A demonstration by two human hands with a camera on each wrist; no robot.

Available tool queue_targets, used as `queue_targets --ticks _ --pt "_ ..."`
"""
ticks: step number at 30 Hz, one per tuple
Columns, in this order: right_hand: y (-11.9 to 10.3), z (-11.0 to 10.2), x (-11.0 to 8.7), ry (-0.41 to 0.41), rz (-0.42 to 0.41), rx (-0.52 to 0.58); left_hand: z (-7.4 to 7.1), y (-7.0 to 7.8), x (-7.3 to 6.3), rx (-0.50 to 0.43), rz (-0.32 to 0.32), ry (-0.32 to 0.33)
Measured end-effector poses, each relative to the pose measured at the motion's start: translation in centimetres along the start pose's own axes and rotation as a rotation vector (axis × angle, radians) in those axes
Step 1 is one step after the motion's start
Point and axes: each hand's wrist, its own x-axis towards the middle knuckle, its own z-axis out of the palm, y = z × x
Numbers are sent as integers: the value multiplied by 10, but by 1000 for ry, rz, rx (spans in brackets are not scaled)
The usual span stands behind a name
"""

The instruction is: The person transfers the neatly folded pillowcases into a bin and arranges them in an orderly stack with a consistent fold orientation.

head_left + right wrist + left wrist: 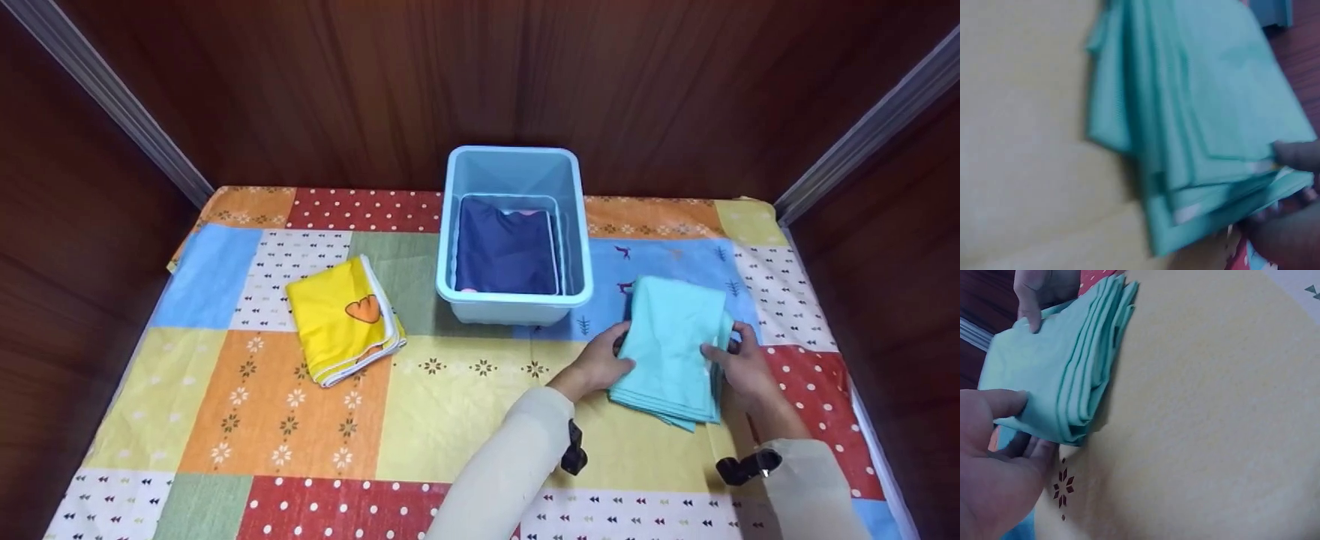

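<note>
A folded turquoise cloth (671, 345), in several layers, is between both hands at the right of the bed-like surface. My left hand (604, 360) grips its left edge, thumb on top and fingers underneath, as the left wrist view shows on the cloth (1044, 382). On the opposite edge my right hand (744, 367) pinches the layers, its thumb over the top; the right wrist view is blurred there. To the left of the hands stands a light blue bin (454, 281), with a folded dark navy cloth (504, 247) inside.
A folded yellow cloth (341, 319) with white edging and an orange heart-like print lies left of the bin. Everything stands on a patchwork-print sheet (450, 420). Dark wood-grain panels (337, 90) rise behind and at both sides.
</note>
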Motion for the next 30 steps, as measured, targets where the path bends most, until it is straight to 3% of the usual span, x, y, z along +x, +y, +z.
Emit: queue_targets --ticks 8,16,23,30 --pt "11 4 -2 -45 -127 -5 3 2 -4 8 24 -75" --pt "21 7 0 -86 -281 16 3 -5 -6 35 49 -114" --pt "24 7 1 -139 -296 -58 2 -6 -4 88 49 -128" --pt "21 5 -2 -153 -235 -137 1 -7 -6 90 28 -119"
